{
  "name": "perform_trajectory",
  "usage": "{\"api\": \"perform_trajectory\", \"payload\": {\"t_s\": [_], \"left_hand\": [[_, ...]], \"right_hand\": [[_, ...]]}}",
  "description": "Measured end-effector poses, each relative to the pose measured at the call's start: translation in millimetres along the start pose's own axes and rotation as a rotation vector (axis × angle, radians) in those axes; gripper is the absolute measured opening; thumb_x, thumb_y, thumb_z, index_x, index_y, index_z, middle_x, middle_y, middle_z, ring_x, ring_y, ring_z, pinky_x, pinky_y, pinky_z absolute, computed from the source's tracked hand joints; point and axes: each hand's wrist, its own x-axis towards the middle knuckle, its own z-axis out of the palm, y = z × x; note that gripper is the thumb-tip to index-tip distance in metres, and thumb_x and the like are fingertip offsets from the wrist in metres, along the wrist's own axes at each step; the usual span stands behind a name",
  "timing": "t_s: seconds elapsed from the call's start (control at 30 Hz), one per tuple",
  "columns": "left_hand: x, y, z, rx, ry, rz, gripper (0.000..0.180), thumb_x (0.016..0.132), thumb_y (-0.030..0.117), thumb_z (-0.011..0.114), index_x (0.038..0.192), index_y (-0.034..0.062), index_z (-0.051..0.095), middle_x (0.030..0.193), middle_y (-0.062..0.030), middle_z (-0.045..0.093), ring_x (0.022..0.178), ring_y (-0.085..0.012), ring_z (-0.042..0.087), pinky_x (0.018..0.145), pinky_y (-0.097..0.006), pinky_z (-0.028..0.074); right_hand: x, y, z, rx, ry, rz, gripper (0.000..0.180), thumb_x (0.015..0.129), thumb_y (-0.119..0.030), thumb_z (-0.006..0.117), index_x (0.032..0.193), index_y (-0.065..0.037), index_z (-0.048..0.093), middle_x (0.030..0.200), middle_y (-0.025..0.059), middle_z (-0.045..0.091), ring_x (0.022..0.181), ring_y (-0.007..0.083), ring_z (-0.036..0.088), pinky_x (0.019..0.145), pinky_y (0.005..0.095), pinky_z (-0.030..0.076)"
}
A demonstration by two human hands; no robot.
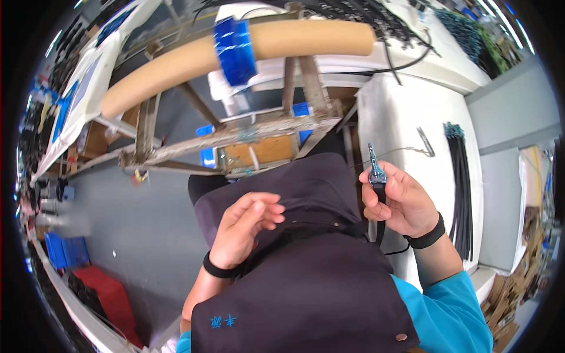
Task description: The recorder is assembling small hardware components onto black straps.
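My right hand (406, 200) pinches a black strap (380, 226) just below its shiny bluish metal end piece (375, 170). That end piece points up, away from me, and the strap's lower part hangs down past my palm. Over the dark apron (306, 282) on my lap, my left hand (244, 220) is raised with its fingers loosely curved and nothing in them. On the white-covered table (400, 112) to the right lie a small metal tool (426, 143) with a thin cord and a bundle of black straps (462, 200) with bluish ends.
Ahead of me stands a worn metal frame (235, 138), topped by a tan padded tube (312, 40) wrapped with blue tape (234, 52). More dark straps (353, 13) lie on the far table. Blue crates (66, 250) and a red bin (106, 297) sit at the left.
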Motion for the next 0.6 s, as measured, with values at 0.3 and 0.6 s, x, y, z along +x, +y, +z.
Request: {"api": "perform_trajectory", "payload": {"t_s": [0.3, 0.6], "left_hand": [[0.8, -9.7, 7.2, 0.008, 0.171, 0.028, 0.024, 0.095, 0.018, 0.048, 0.110, 0.0007, 0.056, 0.095, -0.0079, 0.064, 0.082, -0.0139, 0.061, 0.073, -0.024, 0.046], [17.2, -12.1, 13.9, 0.039, 0.157, 0.016, 0.024, 0.095, 0.020, 0.050, 0.109, 0.0013, 0.057, 0.095, -0.0067, 0.063, 0.082, -0.0130, 0.060, 0.073, -0.024, 0.046]], "right_hand": [[-160.0, -148.5, -10.2, -1.710, 1.033, -0.524, 0.019, 0.082, -0.004, 0.064, 0.100, 0.001, 0.058, 0.076, 0.0024, 0.060, 0.068, 0.0055, 0.052, 0.061, 0.0209, 0.043], [-293.8, -271.8, -33.2, -2.615, 1.738, -0.128, 0.020, 0.080, -0.007, 0.060, 0.095, 0.002, 0.053, 0.087, 0.0227, 0.061, 0.085, 0.0411, 0.057, 0.071, 0.0437, 0.045]]}}
